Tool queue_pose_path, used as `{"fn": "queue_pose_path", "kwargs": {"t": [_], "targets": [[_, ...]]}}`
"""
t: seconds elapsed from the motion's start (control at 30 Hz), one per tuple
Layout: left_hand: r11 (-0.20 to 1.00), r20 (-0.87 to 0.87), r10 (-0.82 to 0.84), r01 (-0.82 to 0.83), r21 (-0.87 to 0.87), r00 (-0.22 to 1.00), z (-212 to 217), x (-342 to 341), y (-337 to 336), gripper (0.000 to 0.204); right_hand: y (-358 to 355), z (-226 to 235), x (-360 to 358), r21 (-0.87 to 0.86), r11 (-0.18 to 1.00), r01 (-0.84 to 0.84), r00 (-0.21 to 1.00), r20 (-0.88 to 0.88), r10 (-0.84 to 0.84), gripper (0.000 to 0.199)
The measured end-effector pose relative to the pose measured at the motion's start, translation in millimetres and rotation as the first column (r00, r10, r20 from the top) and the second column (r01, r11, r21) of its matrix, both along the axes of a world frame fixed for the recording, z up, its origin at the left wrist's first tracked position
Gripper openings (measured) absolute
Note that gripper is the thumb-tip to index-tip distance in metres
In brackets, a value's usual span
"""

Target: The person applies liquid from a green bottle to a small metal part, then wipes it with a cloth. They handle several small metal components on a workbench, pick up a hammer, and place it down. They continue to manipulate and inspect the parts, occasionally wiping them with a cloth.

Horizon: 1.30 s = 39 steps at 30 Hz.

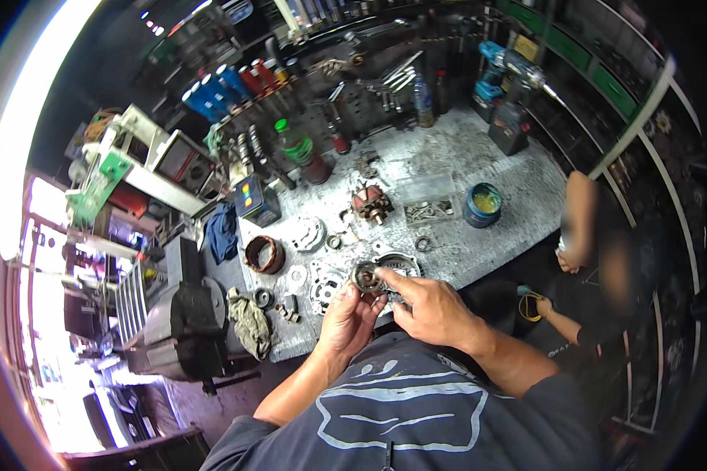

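My left hand (350, 320) grips a small round metal part (366, 276) with a dark hollow centre, tilted up above the bench edge. The extended index finger of my right hand (432, 308) touches the part's rim, and the right thumb stands apart below. Just behind my hands lies a cast-metal housing (405, 262), partly hidden by them. A second housing piece (322, 286) rests to the left. Farther back is a copper-wound rotor (371, 202), and at left stands a ring-shaped copper-wound stator (264, 255).
A blue tub of yellow grease (483, 206) stands right of a clear tray of small hardware (428, 209). At left are a rag (249, 323) and a large bench vise (182, 302). A green-capped bottle (294, 145) stands behind. Another person (605, 282) is at right, holding a yellow loop.
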<state>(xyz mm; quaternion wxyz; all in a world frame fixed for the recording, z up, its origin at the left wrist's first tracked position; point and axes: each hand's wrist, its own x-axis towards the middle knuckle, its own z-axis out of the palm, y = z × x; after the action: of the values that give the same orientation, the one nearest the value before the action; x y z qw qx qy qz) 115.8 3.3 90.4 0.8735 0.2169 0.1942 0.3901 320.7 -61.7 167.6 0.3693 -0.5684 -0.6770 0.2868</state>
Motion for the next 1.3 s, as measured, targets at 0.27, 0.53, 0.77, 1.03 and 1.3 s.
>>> {"fn": "queue_pose_path", "kwargs": {"t": [0.27,0.53,0.77,1.03,1.3], "targets": [[0.996,0.029,0.090,-0.090,0.021,0.996,4.1,-12.1,-8.3,0.042,11.3,12.4,-10.2,-0.052,0.978,-0.204,0.979,-0.013,0.203,0.059],[0.992,0.090,0.122,-0.123,0.001,0.988,-1.4,-24.6,-19.4,0.042,27.0,14.3,-19.2,0.002,0.961,-0.275,0.960,0.054,0.274,0.061],[0.954,0.083,0.285,-0.274,-0.124,0.955,-4.5,-41.0,-35.5,0.037,35.9,9.4,-24.4,-0.045,0.926,-0.375,0.915,0.140,0.378,0.070],[0.772,0.064,0.635,-0.628,-0.100,0.770,-30.5,-133.6,-83.0,0.035,68.5,-23.2,-109.0,-0.042,0.698,-0.715,0.694,0.074,0.716,0.067],[0.546,-0.014,0.832,-0.823,-0.160,0.555,-52.2,-303.2,-116.4,0.030,130.2,-118.8,-335.2,-0.020,0.681,-0.732,0.600,0.453,0.659,0.083]]}}
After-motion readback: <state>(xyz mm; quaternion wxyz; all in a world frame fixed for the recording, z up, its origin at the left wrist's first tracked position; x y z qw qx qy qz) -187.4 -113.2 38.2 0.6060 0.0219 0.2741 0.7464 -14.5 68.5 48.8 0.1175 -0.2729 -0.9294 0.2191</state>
